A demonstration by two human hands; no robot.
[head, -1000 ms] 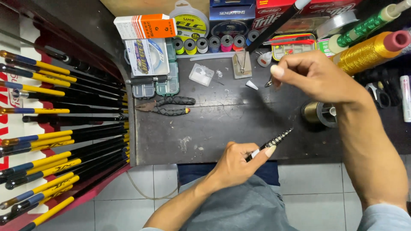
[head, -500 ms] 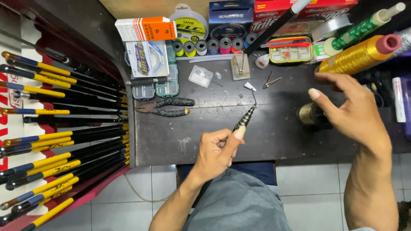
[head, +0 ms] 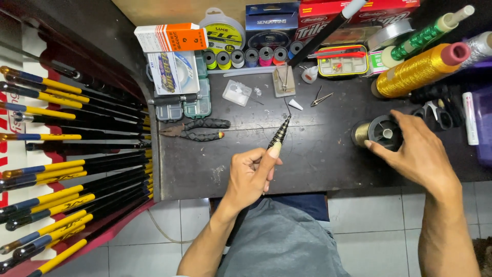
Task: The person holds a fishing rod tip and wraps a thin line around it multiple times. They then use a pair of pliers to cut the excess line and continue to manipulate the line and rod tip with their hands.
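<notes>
Dark workbench [head: 328, 159]: left hand [head: 248, 174] fingers grip rod tip [head: 281, 134]; right hand [head: 417, 151] fingers loosely touch thread spool [head: 376, 132].

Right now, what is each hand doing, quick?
Left hand: closed around a dark rod, thumb along it.
Right hand: fingers on a black spool on the table; a full grasp cannot be told.

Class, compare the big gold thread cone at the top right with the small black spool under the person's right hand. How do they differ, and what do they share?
The gold thread cone is long and tapered; the black spool is short and round. The gold thread cone lies on its side, pink end to the right; the black spool sits with its hole facing up. The right hand touches the black spool; nothing touches the gold thread cone. Both carry gold-coloured winding on the dark table.
</notes>
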